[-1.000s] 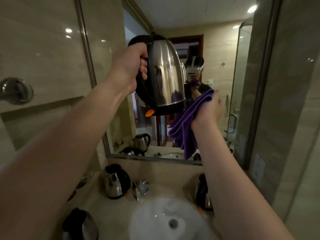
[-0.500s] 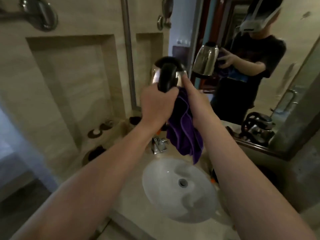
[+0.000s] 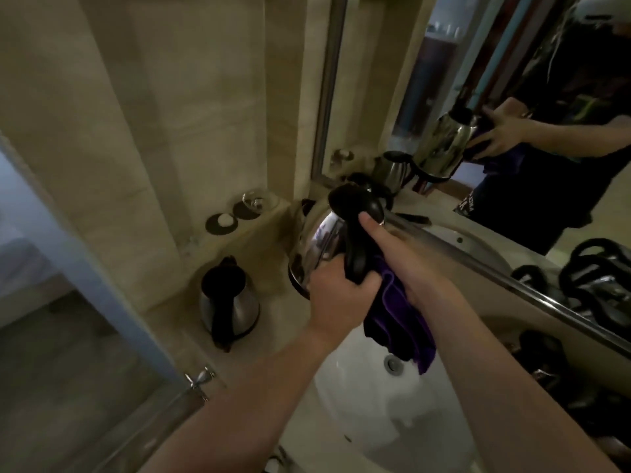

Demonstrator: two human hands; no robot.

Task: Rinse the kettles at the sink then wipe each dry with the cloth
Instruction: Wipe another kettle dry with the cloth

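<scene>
White round sink basin below. My left hand clamped on black handle of shiny steel kettle, right hand presses purple cloth against it. Second steel kettle on beige counter farther left.

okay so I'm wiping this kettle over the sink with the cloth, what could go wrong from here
The kettle hangs from only the left hand on its black handle, tilted above the sink; a slip could drop it into the basin. The purple cloth under the right hand dangles near the drain and may get wet. A swing left could hit the kettle on the counter.
</scene>
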